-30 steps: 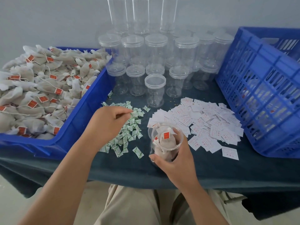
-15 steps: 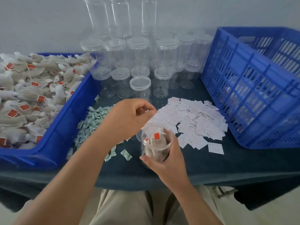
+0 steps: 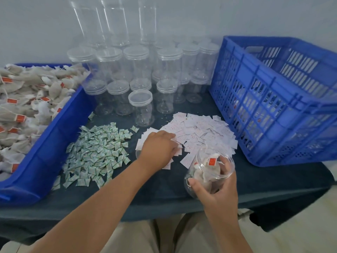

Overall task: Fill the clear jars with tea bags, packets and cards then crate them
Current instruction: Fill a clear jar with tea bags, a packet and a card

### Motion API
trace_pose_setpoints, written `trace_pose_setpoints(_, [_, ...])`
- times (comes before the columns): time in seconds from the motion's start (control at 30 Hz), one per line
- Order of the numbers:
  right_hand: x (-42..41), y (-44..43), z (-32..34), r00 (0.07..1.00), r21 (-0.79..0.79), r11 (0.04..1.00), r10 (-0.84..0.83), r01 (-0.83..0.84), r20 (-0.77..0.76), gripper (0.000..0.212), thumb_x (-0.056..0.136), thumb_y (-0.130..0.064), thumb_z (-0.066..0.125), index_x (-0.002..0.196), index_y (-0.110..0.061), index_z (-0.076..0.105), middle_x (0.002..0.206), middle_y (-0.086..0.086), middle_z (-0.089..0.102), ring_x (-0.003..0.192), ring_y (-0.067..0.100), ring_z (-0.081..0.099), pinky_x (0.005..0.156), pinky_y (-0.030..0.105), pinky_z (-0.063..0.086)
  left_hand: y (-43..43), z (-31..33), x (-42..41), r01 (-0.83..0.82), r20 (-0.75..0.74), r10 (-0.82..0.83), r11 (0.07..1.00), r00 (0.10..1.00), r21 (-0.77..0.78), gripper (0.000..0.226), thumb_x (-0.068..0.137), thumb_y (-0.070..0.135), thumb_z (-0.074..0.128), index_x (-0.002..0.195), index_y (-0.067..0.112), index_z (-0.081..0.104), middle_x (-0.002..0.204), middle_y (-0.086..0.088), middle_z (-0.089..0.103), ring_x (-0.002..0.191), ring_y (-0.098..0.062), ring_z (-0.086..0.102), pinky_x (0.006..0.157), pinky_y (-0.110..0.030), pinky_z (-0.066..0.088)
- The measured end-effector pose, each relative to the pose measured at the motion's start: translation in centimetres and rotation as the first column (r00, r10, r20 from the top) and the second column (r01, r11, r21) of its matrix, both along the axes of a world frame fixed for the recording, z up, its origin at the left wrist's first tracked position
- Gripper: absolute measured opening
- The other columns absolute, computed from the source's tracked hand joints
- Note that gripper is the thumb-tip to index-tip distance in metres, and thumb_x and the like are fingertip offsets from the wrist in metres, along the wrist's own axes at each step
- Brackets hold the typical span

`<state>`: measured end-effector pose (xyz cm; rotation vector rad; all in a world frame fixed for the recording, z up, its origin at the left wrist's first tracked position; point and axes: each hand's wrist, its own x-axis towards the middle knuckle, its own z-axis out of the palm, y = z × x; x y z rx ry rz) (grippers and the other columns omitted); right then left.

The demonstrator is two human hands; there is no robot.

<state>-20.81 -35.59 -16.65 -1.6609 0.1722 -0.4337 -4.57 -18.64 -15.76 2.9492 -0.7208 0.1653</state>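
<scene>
place: small packing workshop | evidence: blue crate (image 3: pixel 273 99), bulk tea bags (image 3: pixel 27 99), rows of empty jars (image 3: pixel 140 105), cloth-covered table (image 3: pixel 164 194)

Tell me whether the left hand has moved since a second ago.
Yes. The left hand moved right, off the green packets and onto the white cards. The right hand holds the jar.

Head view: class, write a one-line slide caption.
Left hand on white cards; right hand holds open jar of tea bags.
</scene>
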Motion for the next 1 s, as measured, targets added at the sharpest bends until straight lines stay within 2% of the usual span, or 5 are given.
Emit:
trace_pose_setpoints(0.17, [0.2, -0.2, 0.0, 0.999, -0.041, 0.999, 0.03, -0.032, -0.036, 0.099, 0.057, -0.053, 0.096, 0.141, -0.058, 0.043, 0.131, -0.04, 0.057, 0.124, -0.009, 0.06, 0.093, 0.006, 0.048, 0.2, 0.3, -0.3, -0.194, -0.144, 0.136, 0.802, 0.98, -0.565, 0.013, 0.091, 0.042, 0.08, 0.092, 0.031, 0.086, 0.099, 0.021, 0.067, 0.098, -0.003, 0.06, 0.082, -0.015, 0.041])
trace_pose_setpoints(0.47, [0.6, 0.3, -1.1, 0.99, -0.107, 0.99, 0.084, -0.097, -0.117, 0.1, 0.057, -0.065, 0.095, 0.14, -0.067, 0.04, 0.131, -0.029, 0.063, 0.115, 0.004, 0.068, 0.104, 0.04, 0.056, 0.7, 1.6, -0.2, -0.513, -0.605, -0.048, 0.481, 0.795, -0.711, 0.013, 0.089, 0.028, 0.082, 0.076, 0.027, 0.084, 0.067, 0.016, 0.068, 0.043, -0.002, 0.042, 0.046, -0.011, 0.035])
trace_pose_setpoints(0.63, [0.5, 0.4, -0.6, 0.988, -0.109, 0.989, 0.082, -0.096, -0.132, 0.097, 0.057, -0.063, 0.095, 0.137, -0.07, 0.04, 0.126, -0.029, 0.066, 0.112, 0.007, 0.07, 0.104, 0.042, 0.057, 0.4, 1.9, -0.7, -0.612, -0.658, -0.058, 0.313, 0.75, -0.726, 0.007, 0.08, 0.015, 0.09, 0.084, 0.017, 0.084, 0.086, 0.003, 0.081, 0.069, -0.003, 0.073, 0.056, -0.013, 0.05])
trace_pose_setpoints(0.77, [0.5, 0.4, -0.4, 0.985, -0.109, 0.989, 0.087, -0.104, -0.149, 0.096, 0.056, -0.062, 0.094, 0.135, -0.073, 0.039, 0.125, -0.029, 0.066, 0.113, 0.005, 0.069, 0.104, 0.039, 0.057, 0.8, 1.8, -0.4, -0.692, -0.716, -0.08, 0.204, 0.693, -0.693, 0.001, 0.087, 0.013, 0.084, 0.088, 0.014, 0.084, 0.087, -0.009, 0.079, 0.071, -0.016, 0.061, 0.058, -0.022, 0.049])
trace_pose_setpoints(1.0, [0.6, 0.4, -0.6, 0.982, -0.094, 0.988, 0.103, -0.118, -0.157, 0.102, 0.058, -0.061, 0.095, 0.143, -0.062, 0.04, 0.128, -0.028, 0.066, 0.119, 0.005, 0.068, 0.108, 0.043, 0.055, 0.9, 1.6, -0.3, -0.655, -0.681, -0.067, 0.219, 0.73, -0.723, 0.039, 0.089, 0.039, 0.084, 0.096, 0.001, 0.08, 0.095, -0.009, 0.081, 0.08, -0.01, 0.074, 0.086, -0.027, 0.06])
